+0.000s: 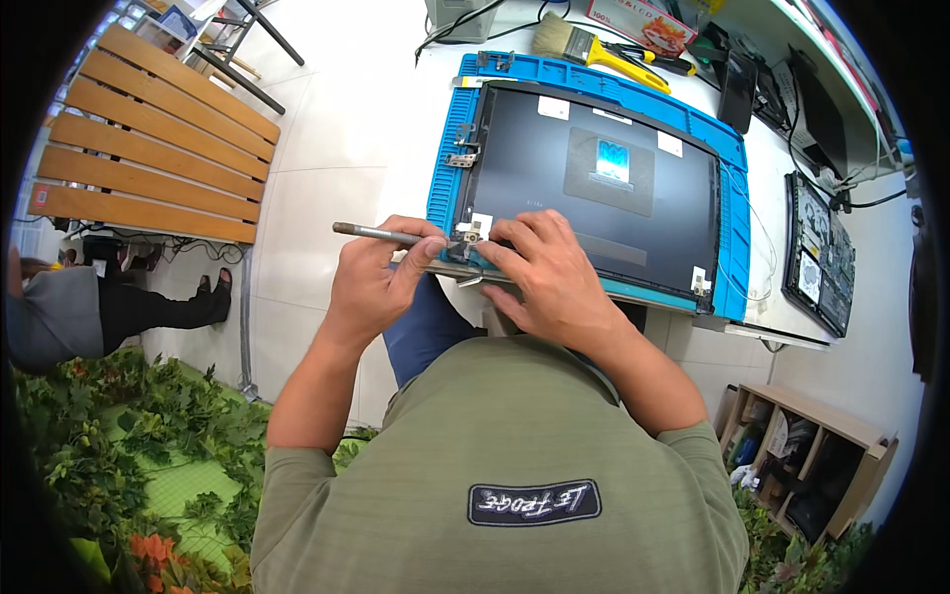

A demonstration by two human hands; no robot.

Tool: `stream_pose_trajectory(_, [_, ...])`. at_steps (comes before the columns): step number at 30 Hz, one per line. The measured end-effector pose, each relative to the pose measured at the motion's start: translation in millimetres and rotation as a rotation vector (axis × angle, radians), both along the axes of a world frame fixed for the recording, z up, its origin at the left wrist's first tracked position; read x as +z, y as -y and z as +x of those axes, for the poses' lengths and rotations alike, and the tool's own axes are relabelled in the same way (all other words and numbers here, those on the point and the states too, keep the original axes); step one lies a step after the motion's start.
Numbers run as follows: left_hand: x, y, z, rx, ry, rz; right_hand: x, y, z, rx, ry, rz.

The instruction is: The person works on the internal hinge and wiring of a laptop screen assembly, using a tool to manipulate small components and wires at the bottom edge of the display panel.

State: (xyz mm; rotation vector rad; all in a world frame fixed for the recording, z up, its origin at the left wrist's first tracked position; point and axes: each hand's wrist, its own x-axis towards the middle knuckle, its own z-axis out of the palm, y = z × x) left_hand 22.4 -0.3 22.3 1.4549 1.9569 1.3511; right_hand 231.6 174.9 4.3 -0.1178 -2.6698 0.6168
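A black laptop lid lies flat on a blue repair mat, its back cover inner side up. My left hand pinches a slim grey metal rod-shaped tool. That tool's tip reaches the metal hinge at the lid's near left corner; the exact tip shape is too small to tell. My right hand grips the same corner, index finger on top by the hinge and thumb at the near edge. A small silver metal piece sticks out beside the right thumb.
Loose hinges rest on the mat's left side. Beyond the mat lie a yellow-handled brush and a red-and-white box. An opened laptop base stands at right. A wooden slatted bench and another person are at left.
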Motion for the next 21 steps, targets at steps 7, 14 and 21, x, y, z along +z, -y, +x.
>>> stream_pose_trajectory(7, [-5,-1,12,0.027,-0.010,-0.028,-2,-1,-2,0.022,-0.021,-0.010])
stream_pose_trajectory(14, [-6,1,18,0.035,-0.079,-0.045,-5,-3,-4,0.042,-0.020,0.026])
stream_pose_trajectory(21, [-7,1,21,0.060,-0.128,-0.070,-7,-2,-6,0.037,-0.001,0.061])
